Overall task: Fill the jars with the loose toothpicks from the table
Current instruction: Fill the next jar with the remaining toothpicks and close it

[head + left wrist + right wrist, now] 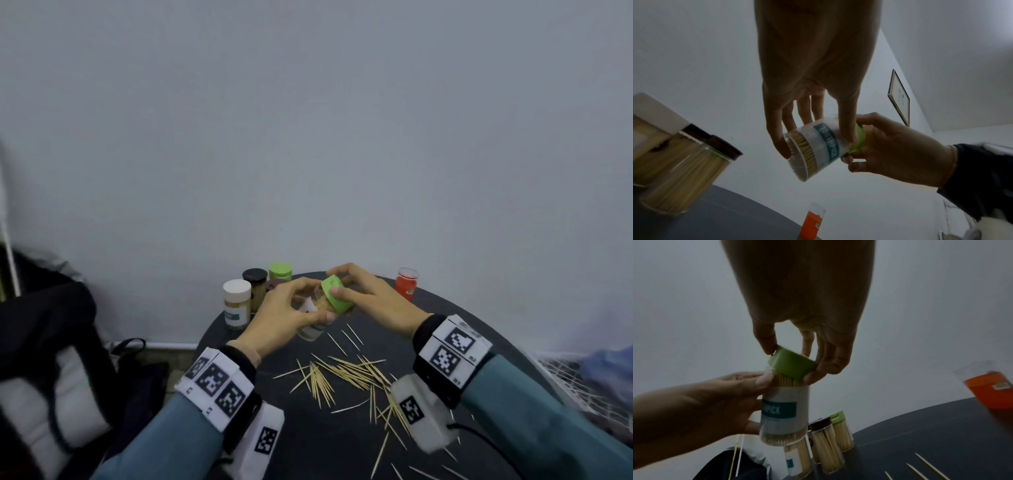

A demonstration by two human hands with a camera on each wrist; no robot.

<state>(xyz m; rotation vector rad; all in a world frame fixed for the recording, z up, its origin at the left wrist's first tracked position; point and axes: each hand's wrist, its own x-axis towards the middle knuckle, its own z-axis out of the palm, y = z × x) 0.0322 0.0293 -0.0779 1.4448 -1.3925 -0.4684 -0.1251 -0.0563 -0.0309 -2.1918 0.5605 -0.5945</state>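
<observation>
A clear jar [313, 317] packed with toothpicks is held tilted above the bench [308, 445] in the curled grip of the left hand [281, 315]. Its green lid [337, 295] is pinched at the rim by the right hand [370, 298] and sits askew at the jar's mouth. Loose toothpicks [346, 377] lie scattered on the bench nearer the person. Four capped jars [237, 303] stand at the far left edge, a red jar [407, 281] at the far right.

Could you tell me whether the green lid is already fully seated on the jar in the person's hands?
No, in the right wrist view the green lid sits tilted, with toothpick tips showing between it and the jar.
</observation>
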